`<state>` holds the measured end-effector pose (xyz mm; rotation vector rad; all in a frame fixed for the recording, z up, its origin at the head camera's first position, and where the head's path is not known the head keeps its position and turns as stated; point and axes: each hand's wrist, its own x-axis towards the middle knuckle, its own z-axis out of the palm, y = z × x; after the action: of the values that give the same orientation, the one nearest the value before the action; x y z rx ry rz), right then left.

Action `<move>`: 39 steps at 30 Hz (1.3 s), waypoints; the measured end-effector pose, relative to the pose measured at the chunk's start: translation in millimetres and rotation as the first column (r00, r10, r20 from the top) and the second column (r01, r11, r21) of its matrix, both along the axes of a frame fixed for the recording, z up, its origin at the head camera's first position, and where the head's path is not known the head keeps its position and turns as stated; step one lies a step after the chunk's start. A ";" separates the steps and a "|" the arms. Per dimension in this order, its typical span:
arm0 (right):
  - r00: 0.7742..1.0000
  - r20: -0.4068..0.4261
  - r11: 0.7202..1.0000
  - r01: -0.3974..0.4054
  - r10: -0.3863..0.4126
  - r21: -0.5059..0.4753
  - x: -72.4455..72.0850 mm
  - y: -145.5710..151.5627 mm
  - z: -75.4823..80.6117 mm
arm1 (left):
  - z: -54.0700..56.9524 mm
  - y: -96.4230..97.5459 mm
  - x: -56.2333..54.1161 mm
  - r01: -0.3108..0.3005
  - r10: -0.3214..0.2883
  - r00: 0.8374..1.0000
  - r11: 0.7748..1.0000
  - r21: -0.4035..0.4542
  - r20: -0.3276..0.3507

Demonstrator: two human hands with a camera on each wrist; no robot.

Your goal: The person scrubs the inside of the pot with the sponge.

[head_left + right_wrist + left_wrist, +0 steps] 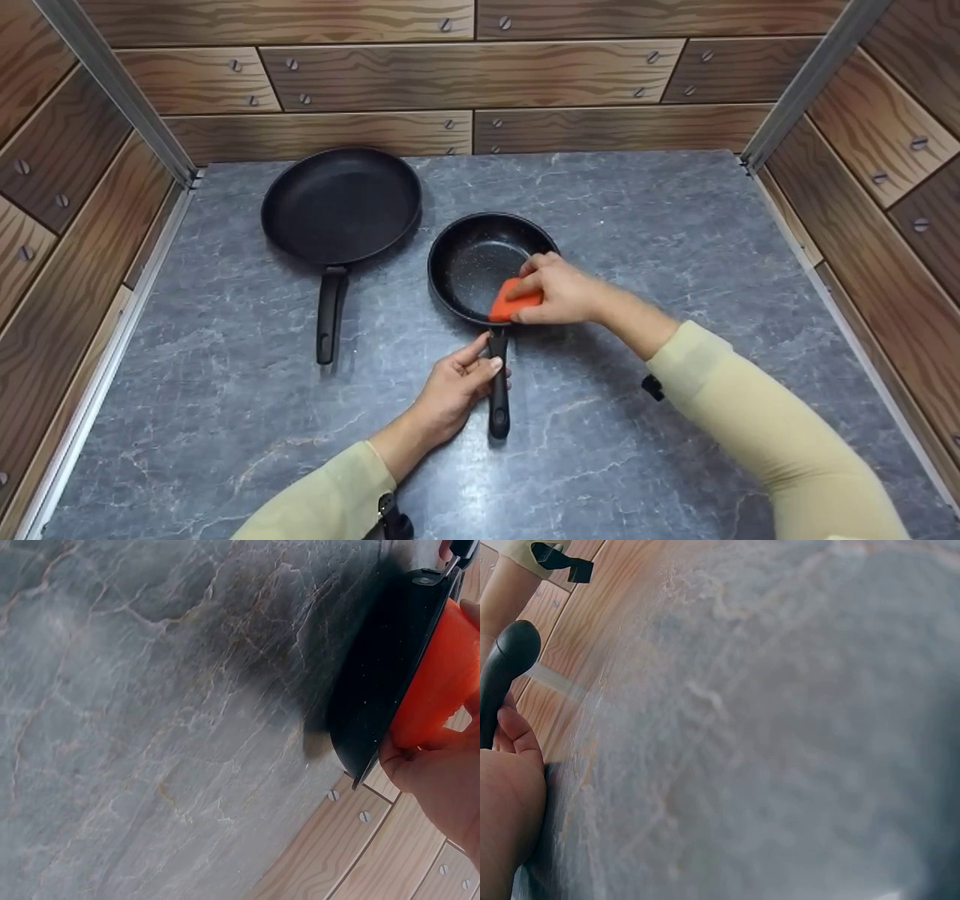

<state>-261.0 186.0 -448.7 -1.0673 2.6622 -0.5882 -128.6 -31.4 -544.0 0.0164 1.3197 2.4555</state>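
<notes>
A small black speckled frying pan [480, 259] is in the middle of the table in the head view. My left hand [450, 394] grips its black handle [499, 405], with the thumb on top. In the left wrist view that hand [510, 817] is at the left edge, partly cut off. My right hand [566, 292] holds an orange-red sponge [517, 300] against the near inner side of the pan. The right wrist view shows the sponge [439, 682] at the pan's rim, pinched by the right hand [439, 780].
A larger black frying pan [341, 206] lies to the left, its handle toward me. Grey marble-patterned tabletop [637, 465] surrounds both pans. Wood-patterned walls [480, 75] with metal corner posts [817, 82] close in the back and sides.
</notes>
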 end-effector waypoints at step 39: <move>0.996 -0.047 0.990 0.071 -0.078 -0.123 14.8 -19.7 -17.6 | 0.5 -1.4 1.1 0.007 -0.007 1.000 1.000 -0.005 -0.022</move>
<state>-246.2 166.4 -466.3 -1.0308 2.7521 -0.7556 -127.5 -32.8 -543.4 0.0461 1.3331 2.4529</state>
